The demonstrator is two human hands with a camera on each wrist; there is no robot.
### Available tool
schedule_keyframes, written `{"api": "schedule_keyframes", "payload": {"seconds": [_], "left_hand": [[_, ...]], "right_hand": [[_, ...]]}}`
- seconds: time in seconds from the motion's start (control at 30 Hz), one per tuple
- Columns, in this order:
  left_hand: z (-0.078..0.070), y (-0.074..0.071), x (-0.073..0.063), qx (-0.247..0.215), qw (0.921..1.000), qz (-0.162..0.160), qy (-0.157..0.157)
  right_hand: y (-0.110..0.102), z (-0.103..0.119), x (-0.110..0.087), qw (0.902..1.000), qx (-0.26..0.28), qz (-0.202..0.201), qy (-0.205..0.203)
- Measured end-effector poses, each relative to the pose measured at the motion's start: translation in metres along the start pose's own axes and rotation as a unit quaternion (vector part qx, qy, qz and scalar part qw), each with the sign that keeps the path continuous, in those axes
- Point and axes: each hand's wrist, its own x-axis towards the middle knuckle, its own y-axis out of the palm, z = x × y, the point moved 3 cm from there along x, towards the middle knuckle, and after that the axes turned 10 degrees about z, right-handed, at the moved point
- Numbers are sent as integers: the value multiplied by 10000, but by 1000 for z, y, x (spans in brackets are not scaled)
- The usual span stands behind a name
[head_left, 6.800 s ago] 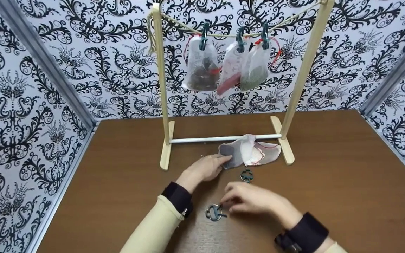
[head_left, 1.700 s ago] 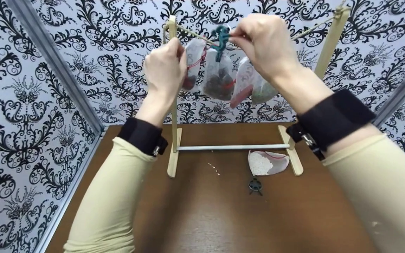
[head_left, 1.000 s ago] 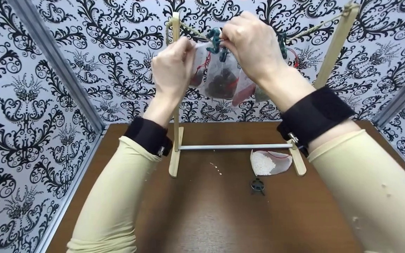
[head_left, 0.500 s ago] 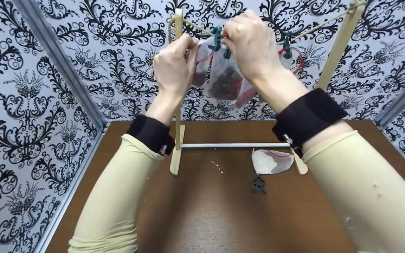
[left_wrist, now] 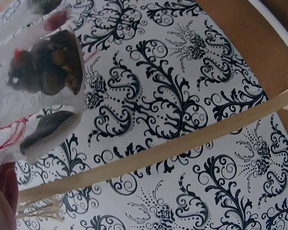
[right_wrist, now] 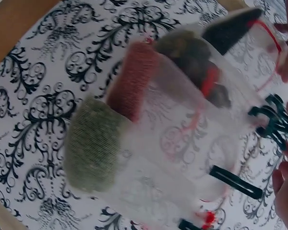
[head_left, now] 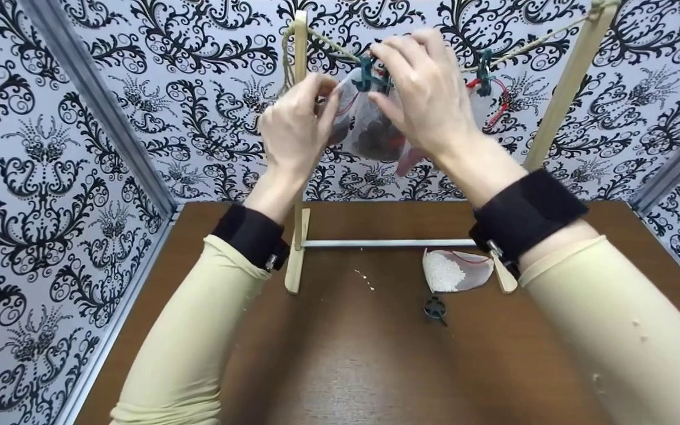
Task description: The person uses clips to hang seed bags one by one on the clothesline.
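In the head view a line holds several white mesh pouches by dark green clips. My left hand [head_left: 296, 127] is at the upper edge of the leftmost pouch [head_left: 349, 97], its thumb and forefinger apart. That pouch, with dark contents and a red string [left_wrist: 12, 134], hangs by a clip [head_left: 365, 74]. Beside this clip is my right hand [head_left: 428, 94], its thumb spread away from the fingers, which look close to the clip. It hides part of the other pouches. The right wrist view shows a pouch of brown lumps [right_wrist: 194, 57], a pink-filled pouch [right_wrist: 134, 79] and a green-filled pouch [right_wrist: 93, 143].
A wooden stand with a left post [head_left: 300, 136], right post [head_left: 564, 88] and white crossbar [head_left: 387, 242] stands on the brown table [head_left: 340, 366]. A pouch of white grains [head_left: 446, 271] lies by its right foot, with a clip [head_left: 434, 308] before it. White crumbs [head_left: 365, 277] are scattered nearby.
Earlier a grey-filled pouch and a second clip lay on the table; a dark-filled pouch now hangs at the line's left end. My right fingers have spread from the clip; my left hand has dropped slightly.
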Motion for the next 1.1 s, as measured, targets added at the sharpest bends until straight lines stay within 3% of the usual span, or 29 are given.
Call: {"api": "schedule_keyframes", "payload": {"seconds": [0.17, 0.3, 0.4, 0.47, 0.53, 0.6, 0.7, 0.77, 0.8, 0.87, 0.97, 1.03, 1.1], "left_hand": [[-7, 1, -11, -215, 9991, -191, 327], [-15, 1, -23, -468, 9957, -538, 595], [-23, 2, -35, -655, 9907, -837, 849], [-27, 3, -44, -740, 9882, -899, 997], [-32, 6, -55, -740, 9875, -802, 1137], [-36, 11, -68, -696, 9884, -518, 1248], [-42, 25, -90, -634, 9880, 329, 1369], [-47, 40, -108, -535, 9810, 1218, 1414], [-49, 48, -117, -495, 9728, 1776, 1405], [-54, 68, -138, -311, 9457, 2930, 1374], [-62, 96, -170, 37, 8831, 4508, 1303], [-69, 112, -191, 231, 8445, 5208, 1223], [-75, 125, -209, 385, 8170, 5652, 1079]], "right_hand": [[10, -1, -25, 9967, 78, -779, -205], [18, 3, -50, 9873, 461, -1463, -413], [27, 6, -75, 9798, 807, -1760, -500], [36, 8, -95, 9776, 1041, -1752, -532], [46, 10, -115, 9794, 1279, -1476, -509], [56, 10, -135, 9845, 1408, -952, -442], [74, 5, -165, 9868, 1580, 187, -284], [86, -1, -188, 9792, 1649, 1168, -157], [93, -4, -201, 9702, 1760, 1663, -77], [106, -12, -227, 9466, 1979, 2543, 94], [120, -22, -265, 9152, 2176, 3378, 317], [126, -27, -285, 9072, 2249, 3541, 329], [128, -29, -300, 9078, 2255, 3526, 292]]}}
